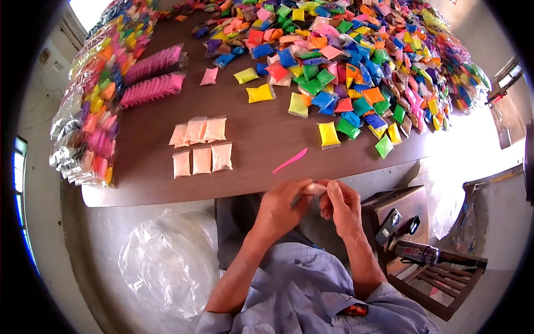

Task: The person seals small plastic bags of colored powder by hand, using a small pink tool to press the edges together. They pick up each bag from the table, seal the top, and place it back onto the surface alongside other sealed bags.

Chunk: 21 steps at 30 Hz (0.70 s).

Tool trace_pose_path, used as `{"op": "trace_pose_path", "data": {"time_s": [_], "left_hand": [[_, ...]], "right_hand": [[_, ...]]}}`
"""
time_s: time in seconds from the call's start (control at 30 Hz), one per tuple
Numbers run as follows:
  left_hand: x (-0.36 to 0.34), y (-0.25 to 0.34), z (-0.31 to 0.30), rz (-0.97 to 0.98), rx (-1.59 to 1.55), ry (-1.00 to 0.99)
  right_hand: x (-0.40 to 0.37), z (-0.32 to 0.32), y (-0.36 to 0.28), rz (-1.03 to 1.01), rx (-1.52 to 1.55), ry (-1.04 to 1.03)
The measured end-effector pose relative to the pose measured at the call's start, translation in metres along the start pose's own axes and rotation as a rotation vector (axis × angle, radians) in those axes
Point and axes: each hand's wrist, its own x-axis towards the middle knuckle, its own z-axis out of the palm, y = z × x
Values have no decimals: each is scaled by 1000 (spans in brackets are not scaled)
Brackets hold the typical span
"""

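Just off the table's near edge (245,191), the left hand (278,209) and right hand (344,207) are gripping a small pale piece (315,189) between them, fingers curling closed at its two ends. From the piece, a pink plastic knife (291,160) is lying at eleven o'clock, six peach packets (211,159) are resting in two rows at ten, a yellow packet (329,135) is sitting near twelve, and a heap of coloured packets (350,69) is spreading beyond, towards one.

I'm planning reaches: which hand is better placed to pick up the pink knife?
Probably the left hand: the pink knife lies just beyond it, while the right hand is farther away. Both hold a pale piece, though.
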Motion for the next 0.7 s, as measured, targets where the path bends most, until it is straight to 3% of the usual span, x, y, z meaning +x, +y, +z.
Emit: {"op": "trace_pose_path", "data": {"time_s": [0.07, 0.27, 0.3, 0.4, 0.47, 0.53, 0.6, 0.67, 0.7], "left_hand": [[-4, 0, -8, -335, -260, -50], [-24, 3, -13, -482, -425, -5], [-28, 1, -12, -485, -427, -6], [-43, -3, -10, -618, -363, -80], [-50, 2, -14, -735, -255, -260], [-67, -1, -13, -691, -244, -236], [-73, -10, -9, -643, -232, -214], [-75, -18, -3, -422, -305, 38], [-69, -15, -7, -387, -284, 61]], "right_hand": [[-1, 3, -2, -9, 0, -61], [0, 16, 10, -31, -68, -109], [0, 16, 17, -23, 34, -84], [-4, 21, 26, -4, 186, -27], [-2, 19, 29, 4, 235, 1], [7, 10, 28, -3, 338, 144], [6, 7, 24, -28, 254, 135], [2, 6, 23, -39, 154, 25], [2, 9, 23, -24, 138, 25]]}}
